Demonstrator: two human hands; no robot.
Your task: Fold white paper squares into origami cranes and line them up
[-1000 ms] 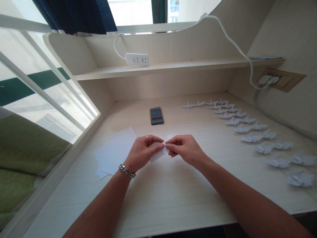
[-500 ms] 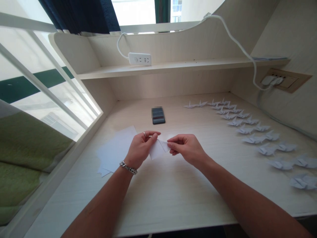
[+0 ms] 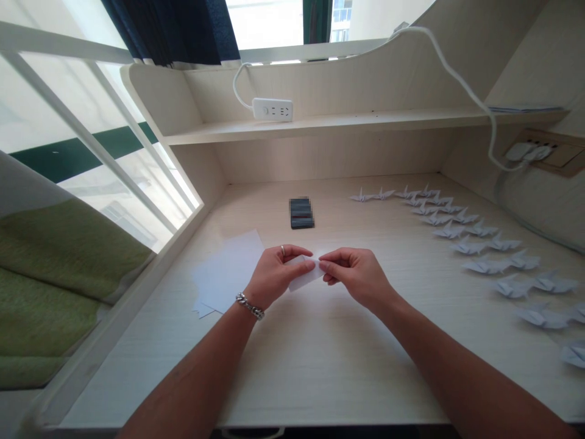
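Note:
A small folded piece of white paper [image 3: 302, 281] is held just above the desk, between my two hands. My left hand [image 3: 278, 271], with a ring and a chain bracelet, pinches it with the thumb on the near side. At its right end, the thumb and fingertips of my right hand [image 3: 351, 268] grip the same paper, close to the left thumb tip. The fingers cover much of the paper, so its full folded shape is hidden. Loose white sheets [image 3: 231, 268] lie in a fanned pile left of my left hand.
Folded paper cranes [image 3: 487, 264] stand in a long double row down the right side. A dark phone-like object [image 3: 301, 213], partly pixelated, lies beyond my hands. On the shelf [image 3: 320, 124] sits a white power strip [image 3: 273, 110]; a white cable [image 3: 461, 79] hangs at right.
My left thumb has moved right along the paper, closer to my right fingertips, and less of the paper shows. The whole view has shifted a little to the left.

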